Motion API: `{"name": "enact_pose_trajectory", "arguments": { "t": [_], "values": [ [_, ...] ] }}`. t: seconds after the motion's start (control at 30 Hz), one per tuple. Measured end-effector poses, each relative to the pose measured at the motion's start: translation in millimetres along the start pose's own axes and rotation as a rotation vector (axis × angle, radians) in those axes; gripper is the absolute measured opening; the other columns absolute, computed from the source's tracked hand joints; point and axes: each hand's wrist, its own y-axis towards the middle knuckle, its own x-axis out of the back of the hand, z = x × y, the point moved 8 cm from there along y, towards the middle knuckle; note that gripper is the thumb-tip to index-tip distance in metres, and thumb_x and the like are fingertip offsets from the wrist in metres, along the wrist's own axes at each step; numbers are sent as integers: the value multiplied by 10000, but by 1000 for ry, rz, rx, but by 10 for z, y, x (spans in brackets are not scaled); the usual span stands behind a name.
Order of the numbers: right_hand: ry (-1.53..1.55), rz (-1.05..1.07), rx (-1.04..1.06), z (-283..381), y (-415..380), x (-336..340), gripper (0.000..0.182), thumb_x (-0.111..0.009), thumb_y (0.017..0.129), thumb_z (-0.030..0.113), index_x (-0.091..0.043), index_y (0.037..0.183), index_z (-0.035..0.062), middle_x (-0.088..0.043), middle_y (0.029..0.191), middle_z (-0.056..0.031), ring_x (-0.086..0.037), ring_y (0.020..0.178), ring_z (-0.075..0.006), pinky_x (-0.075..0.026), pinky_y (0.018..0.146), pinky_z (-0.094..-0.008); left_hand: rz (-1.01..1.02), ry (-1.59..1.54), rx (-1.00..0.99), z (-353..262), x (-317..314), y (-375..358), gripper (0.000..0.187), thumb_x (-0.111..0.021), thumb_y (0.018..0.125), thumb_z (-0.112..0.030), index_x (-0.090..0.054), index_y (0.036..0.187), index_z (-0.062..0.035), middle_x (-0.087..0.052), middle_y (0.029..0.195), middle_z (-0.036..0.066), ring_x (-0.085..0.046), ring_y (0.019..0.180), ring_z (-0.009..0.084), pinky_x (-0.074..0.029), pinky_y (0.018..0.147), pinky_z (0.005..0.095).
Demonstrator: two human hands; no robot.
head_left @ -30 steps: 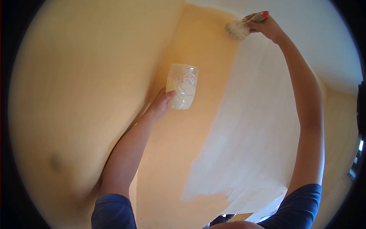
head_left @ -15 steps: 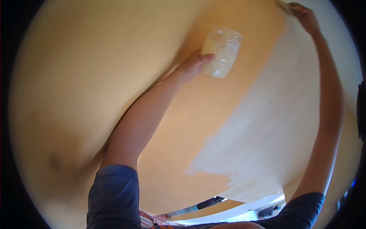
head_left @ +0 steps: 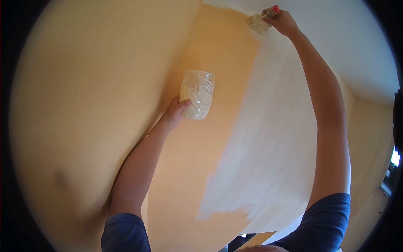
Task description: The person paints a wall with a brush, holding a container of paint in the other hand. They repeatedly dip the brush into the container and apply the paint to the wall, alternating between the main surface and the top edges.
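Note:
My left hand [head_left: 175, 112] is wrapped round the lower left side of a clear plastic container [head_left: 197, 94] smeared with pale paint inside. High up, near where wall and ceiling meet, my right hand [head_left: 280, 22] grips a paintbrush [head_left: 259, 24] whose handle has a red end. The brush's pale, paint-coated bristles are at the upper edge of the wall, where the orange surface [head_left: 210, 147] borders a whitish painted area [head_left: 264, 138].
A yellowish wall [head_left: 84, 84] fills the left side. The white ceiling [head_left: 352, 42] spans the upper right. At the far right is a bright window [head_left: 394, 157]. Dark objects, partly cut off, show at the bottom.
The view has shifted, showing more ceiling. The container and my left hand appear lower and further left. The brush and my right hand appear further left, with the bristles now in full view.

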Motion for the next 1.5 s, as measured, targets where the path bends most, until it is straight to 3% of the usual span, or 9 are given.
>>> {"name": "enact_pose_trajectory", "arguments": {
  "t": [0.2,0.5,0.67,0.97,1.03,1.1,1.17,1.43,1.5],
  "values": [
    [-138,-135,115,218,-18,73,250,-582,833,294,-619,1021,134,-650,863,-124,-605,789,-314,-486,714,-380,-30,-9,10,45,46,12,649,-673,743,-397,-468,1213,1,-560,1153,76,-511,1080,180,-396,932,324],
    [207,17,260,593,-962,-321,158,-609,823,175,-624,957,90,-664,897,-74,-633,785,-259,-501,694,-347,-10,-58,11,60,30,12,703,-690,709,-436,-468,1223,-11,-558,1154,72,-508,1080,181,-396,930,334],
    [-13,-283,310,450,-489,114,165,-606,826,167,-613,964,76,-649,938,-81,-612,798,-290,-496,697,-342,-5,-55,16,60,18,8,706,-691,707,-435,-467,1221,-7,-559,1151,67,-506,1081,178,-397,928,329],
    [50,69,319,686,-994,-397,191,-624,804,155,-618,983,89,-648,857,-100,-598,775,-303,-485,709,-366,12,-63,-7,76,27,24,654,-676,741,-397,-464,1221,-6,-565,1141,69,-516,1069,177,-400,926,330],
    [147,187,265,717,-991,-330,195,-639,804,154,-617,978,70,-651,863,-72,-613,758,-239,-497,707,-324,12,-69,-10,55,34,24,652,-676,743,-392,-463,1223,-6,-564,1144,70,-516,1070,177,-401,925,330],
    [690,216,-88,380,-820,-270,204,-644,807,171,-618,973,56,-633,908,-53,-605,776,-171,-511,701,-297,11,-68,4,60,16,12,658,-681,742,-388,-457,1229,-6,-562,1151,72,-515,1075,176,-402,923,328],
    [635,301,-166,197,-569,-257,218,-653,809,134,-595,1003,53,-602,957,-50,-595,856,-164,-526,750,-306,5,-68,0,25,-16,2,659,-680,742,-389,-457,1230,-7,-561,1155,72,-514,1076,176,-399,928,325],
    [-33,-98,121,20,225,123,252,-615,809,278,-631,1007,122,-648,908,-62,-613,779,-185,-496,715,-316,6,-43,7,55,29,8,659,-676,743,-406,-464,1224,-9,-557,1162,65,-510,1082,171,-386,941,318],
    [193,-147,188,109,240,152,157,-636,802,124,-617,917,19,-641,796,-82,-583,682,-196,-486,656,-313,-17,-42,-1,54,43,15,660,-676,742,-412,-467,1219,-7,-560,1154,65,-511,1079,169,-390,936,319]
  ]
}}
